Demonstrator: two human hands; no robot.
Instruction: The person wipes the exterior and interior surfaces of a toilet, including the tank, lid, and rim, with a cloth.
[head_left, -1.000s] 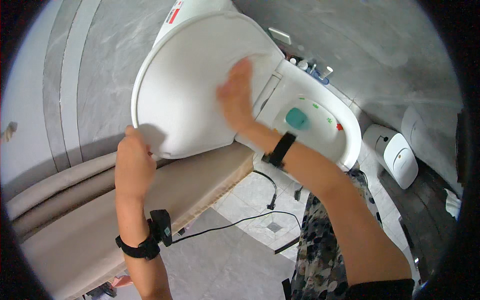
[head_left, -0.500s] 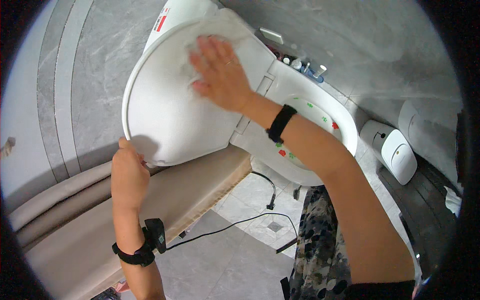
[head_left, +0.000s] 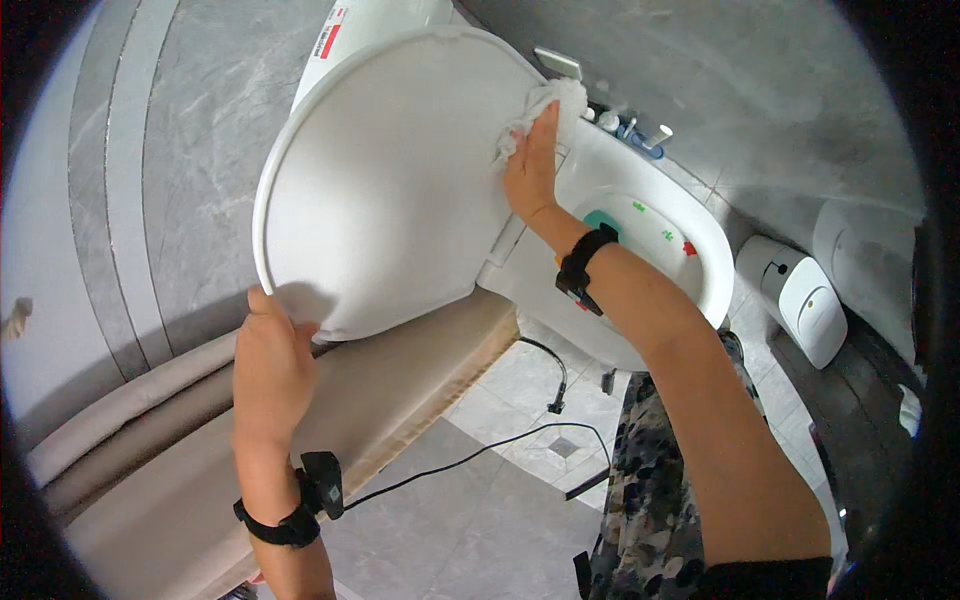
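Observation:
A white toilet lid (head_left: 390,190) stands raised, its broad inner face toward me. My left hand (head_left: 275,355) is closed on the lid's lower left edge, thumb along the rim. At the lid's far right corner, by the hinge, my right hand (head_left: 532,175) presses a crumpled white cloth (head_left: 568,98) against the surface; whether it is cloth or tissue is hard to tell. Below the hinge the white toilet (head_left: 712,255) shows its rim, with green and red shapes on the pale oval inside. My right forearm covers part of it.
Behind the toilet lie small bottles and a blue item (head_left: 646,147) along the wall. A white bin (head_left: 795,290) stands at right. Left of the toilet is a padded beige piece (head_left: 400,370). A black cable (head_left: 470,450) crosses the tiled floor.
My right hand has slid right across the lid, from its upper middle to the corner by the hinge, and the white cloth now shows plainly. My left hand still grips the edge.

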